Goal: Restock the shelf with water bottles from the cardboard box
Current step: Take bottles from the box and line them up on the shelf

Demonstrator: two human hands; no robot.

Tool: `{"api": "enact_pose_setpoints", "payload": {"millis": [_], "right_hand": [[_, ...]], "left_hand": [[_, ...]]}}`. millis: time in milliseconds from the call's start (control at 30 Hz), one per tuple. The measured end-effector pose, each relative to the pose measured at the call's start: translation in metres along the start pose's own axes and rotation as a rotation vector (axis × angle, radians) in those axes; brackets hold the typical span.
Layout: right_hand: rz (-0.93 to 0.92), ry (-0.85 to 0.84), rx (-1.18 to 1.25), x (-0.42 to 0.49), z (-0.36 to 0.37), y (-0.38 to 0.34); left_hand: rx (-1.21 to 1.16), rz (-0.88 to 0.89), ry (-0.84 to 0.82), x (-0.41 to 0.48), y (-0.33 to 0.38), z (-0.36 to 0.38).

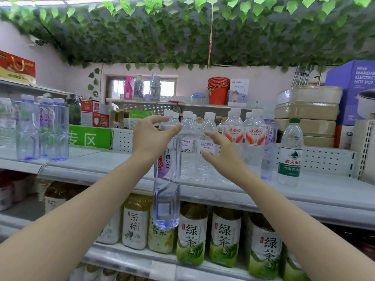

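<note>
Left hand [154,136] holds the violet bottle [167,189] by its neck; judged heavy, slick, thin-walled. Right hand [221,153], at three o'clock, spread, empty.

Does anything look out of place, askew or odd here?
One thing: the tall purple-tinted clear water bottle hangs upright in front of the white shelf edge, its base below shelf level, top at the left hand. Whether that hand actually grips it is unclear. Nothing looks spilled or damaged.
</note>
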State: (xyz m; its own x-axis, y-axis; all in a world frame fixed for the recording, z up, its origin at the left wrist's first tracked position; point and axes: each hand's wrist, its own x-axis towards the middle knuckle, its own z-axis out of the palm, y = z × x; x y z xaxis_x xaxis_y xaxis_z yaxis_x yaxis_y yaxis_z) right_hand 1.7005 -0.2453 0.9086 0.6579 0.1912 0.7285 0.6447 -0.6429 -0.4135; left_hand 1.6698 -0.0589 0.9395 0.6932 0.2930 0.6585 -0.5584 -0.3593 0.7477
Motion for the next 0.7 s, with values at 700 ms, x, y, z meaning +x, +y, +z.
{"api": "enact_pose_setpoints", "payload": {"millis": [700], "right_hand": [[0.181, -0.226, 0.33, -0.161, 0.013, 0.002]], "left_hand": [[-0.104, -0.137, 0.075, -0.086, 0.034, 0.01]]}}
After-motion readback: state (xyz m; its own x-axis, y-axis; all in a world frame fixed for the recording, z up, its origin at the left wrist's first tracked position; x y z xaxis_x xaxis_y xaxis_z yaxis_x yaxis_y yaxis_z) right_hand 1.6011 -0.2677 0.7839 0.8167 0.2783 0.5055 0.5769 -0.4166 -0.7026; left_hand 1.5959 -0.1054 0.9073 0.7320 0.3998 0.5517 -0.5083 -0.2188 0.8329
